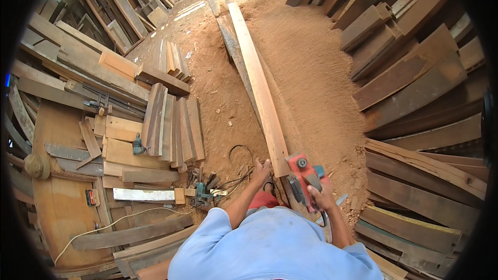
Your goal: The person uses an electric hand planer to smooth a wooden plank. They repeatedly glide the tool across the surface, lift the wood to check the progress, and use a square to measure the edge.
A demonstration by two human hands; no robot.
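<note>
A red handheld electric planer (308,171) is gripped by my right hand (323,197), its fingers wrapped round the handle. The planer sits at the near end of a long pale plank (259,88), on its right side; whether it touches the wood I cannot tell. My left hand (261,173) is just left of that same end, fingers apart and holding nothing that I can see. Running away from me, the plank lies along a darker, weathered beam (228,33), which shows on its left.
Sawdust (311,67) covers the ground around the plank. Boards (415,78) lean in a dense row at right. Stacked boards (171,124), a teal drill (137,145) and a teal power tool (202,193) lie at left. A pale cord (124,219) crosses the lower left.
</note>
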